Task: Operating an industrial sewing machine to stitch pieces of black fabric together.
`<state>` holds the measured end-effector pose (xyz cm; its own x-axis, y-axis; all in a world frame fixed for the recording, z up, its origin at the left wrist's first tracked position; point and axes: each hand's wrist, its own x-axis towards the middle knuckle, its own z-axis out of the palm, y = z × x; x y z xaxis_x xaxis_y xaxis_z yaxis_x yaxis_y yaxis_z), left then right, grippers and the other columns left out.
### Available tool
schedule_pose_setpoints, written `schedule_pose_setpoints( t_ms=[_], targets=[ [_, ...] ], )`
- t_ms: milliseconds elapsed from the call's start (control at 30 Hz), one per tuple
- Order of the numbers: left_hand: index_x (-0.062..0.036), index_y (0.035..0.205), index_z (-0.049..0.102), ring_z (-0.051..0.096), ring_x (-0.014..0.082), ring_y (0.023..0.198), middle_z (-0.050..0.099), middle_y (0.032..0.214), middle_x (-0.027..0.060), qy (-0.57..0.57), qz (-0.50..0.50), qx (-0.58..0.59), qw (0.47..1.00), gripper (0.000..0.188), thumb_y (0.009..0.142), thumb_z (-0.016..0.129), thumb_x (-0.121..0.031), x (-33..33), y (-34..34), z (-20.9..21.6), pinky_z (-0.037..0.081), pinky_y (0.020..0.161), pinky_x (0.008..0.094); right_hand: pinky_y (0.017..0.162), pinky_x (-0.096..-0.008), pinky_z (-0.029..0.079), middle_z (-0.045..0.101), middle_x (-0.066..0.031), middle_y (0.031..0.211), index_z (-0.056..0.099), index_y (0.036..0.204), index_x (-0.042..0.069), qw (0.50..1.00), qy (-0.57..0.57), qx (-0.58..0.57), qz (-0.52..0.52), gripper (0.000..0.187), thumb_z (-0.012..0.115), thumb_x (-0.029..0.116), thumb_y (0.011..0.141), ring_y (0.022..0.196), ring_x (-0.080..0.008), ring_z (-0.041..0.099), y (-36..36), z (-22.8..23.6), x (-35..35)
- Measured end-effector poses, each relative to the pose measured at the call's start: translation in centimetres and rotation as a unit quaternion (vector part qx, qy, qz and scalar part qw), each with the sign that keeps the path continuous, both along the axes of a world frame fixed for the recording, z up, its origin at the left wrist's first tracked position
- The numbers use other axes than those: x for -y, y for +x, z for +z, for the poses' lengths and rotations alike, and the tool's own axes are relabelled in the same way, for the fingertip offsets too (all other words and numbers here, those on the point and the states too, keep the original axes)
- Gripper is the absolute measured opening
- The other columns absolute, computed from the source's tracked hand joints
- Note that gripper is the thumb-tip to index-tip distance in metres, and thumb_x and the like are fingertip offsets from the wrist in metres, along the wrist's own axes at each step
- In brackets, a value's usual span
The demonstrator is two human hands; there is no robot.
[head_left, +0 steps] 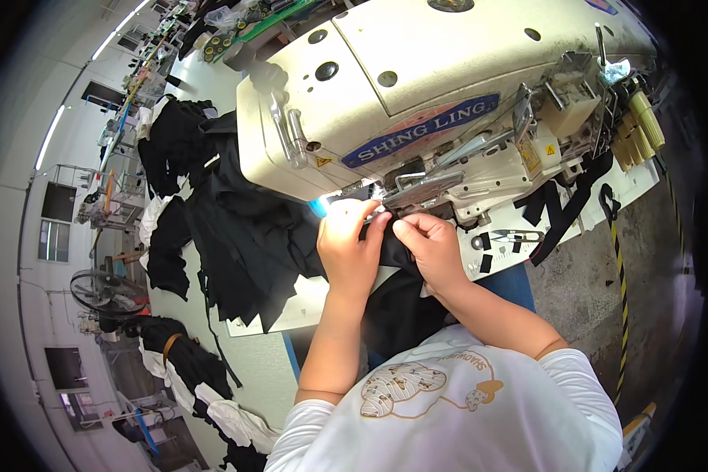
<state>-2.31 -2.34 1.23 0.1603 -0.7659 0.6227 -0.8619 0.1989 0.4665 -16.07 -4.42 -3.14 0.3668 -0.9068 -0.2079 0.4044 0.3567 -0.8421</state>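
A large cream industrial sewing machine (283, 118) fills the top of the view, with a small light glowing by its needle area. Just in front of that spot, my left hand (348, 250) is closed, thumb and fingers pinching the edge of a black fabric piece (244, 228). Close beside it on the right, my right hand (433, 250) pinches the same black fabric between thumb and forefinger. The cloth spreads leftward over the white machine table and also hangs down toward my lap. Exactly what lies between the fingertips is partly hidden.
To the right on the white table (645, 179) lie thread snips (519, 235), small black scraps and black strips (570, 208). Cone-like yellowish parts (645, 118) hang at the machine's right end. More black and white garments (182, 362) lie along the left. A floor fan (106, 293) stands beyond.
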Motion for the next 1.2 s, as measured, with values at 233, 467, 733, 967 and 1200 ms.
schedule_pose_setpoints(
  t_ms=[233, 467, 733, 967, 1200],
  targets=[
    [-0.0139, 0.111, 0.081, 0.059, 0.0218, 0.091, 0.065, 0.100, -0.0006, -0.059, -0.045, 0.100, 0.992, 0.038, 0.093, 0.072, -0.046, -1.7, 0.3, -1.5, 0.041, 0.083, 0.0388, 0.051, -0.0215, 0.035, 0.060, 0.0069, 0.070, 0.077, 0.093, 0.002, 0.998, 0.036, -0.024, -0.037, 0.016, 0.072, 0.016, 0.099, 0.058, -0.0003, 0.046, 0.5, 0.9, 0.2],
    [-0.0139, 0.115, 0.080, 0.058, 0.0226, 0.096, 0.064, 0.103, 0.0007, -0.020, -0.035, 0.100, 0.994, 0.044, 0.095, 0.067, -0.051, -1.5, 0.2, -1.6, 0.039, 0.087, 0.0410, 0.051, -0.0225, 0.038, 0.062, 0.0051, 0.069, 0.077, 0.091, 0.001, 0.998, 0.029, -0.041, -0.047, 0.020, 0.072, 0.018, 0.097, 0.057, -0.0022, 0.049, 0.5, 1.0, 0.7],
    [-0.0109, 0.111, 0.079, 0.060, 0.0244, 0.094, 0.066, 0.101, 0.0045, -0.021, -0.025, 0.140, 0.990, 0.046, 0.099, 0.062, -0.052, -1.0, -0.1, -0.8, 0.041, 0.086, 0.0407, 0.051, -0.0230, 0.039, 0.063, 0.0029, 0.069, 0.077, 0.091, 0.000, 0.996, 0.040, -0.065, -0.041, 0.022, 0.073, 0.020, 0.097, 0.056, -0.0034, 0.051, 0.2, 1.7, 1.1],
    [-0.0107, 0.111, 0.079, 0.060, 0.0244, 0.092, 0.066, 0.099, 0.0046, -0.013, -0.033, 0.132, 0.991, 0.047, 0.099, 0.062, -0.053, -1.0, -0.2, -0.8, 0.040, 0.086, 0.0407, 0.053, -0.0225, 0.037, 0.063, 0.0047, 0.071, 0.077, 0.089, 0.000, 0.998, 0.008, -0.050, -0.034, 0.022, 0.072, 0.019, 0.098, 0.060, -0.0024, 0.050, -0.1, 1.1, 1.0],
    [-0.0108, 0.109, 0.079, 0.061, 0.0246, 0.092, 0.067, 0.098, 0.0044, -0.009, -0.008, 0.148, 0.989, 0.048, 0.097, 0.063, -0.055, -0.9, -0.7, -0.4, 0.040, 0.087, 0.0413, 0.055, -0.0220, 0.037, 0.063, 0.0052, 0.073, 0.077, 0.091, -0.001, 0.997, 0.016, -0.062, -0.042, 0.022, 0.072, 0.020, 0.099, 0.062, -0.0020, 0.049, 0.1, 1.4, 1.2]
  ],
)
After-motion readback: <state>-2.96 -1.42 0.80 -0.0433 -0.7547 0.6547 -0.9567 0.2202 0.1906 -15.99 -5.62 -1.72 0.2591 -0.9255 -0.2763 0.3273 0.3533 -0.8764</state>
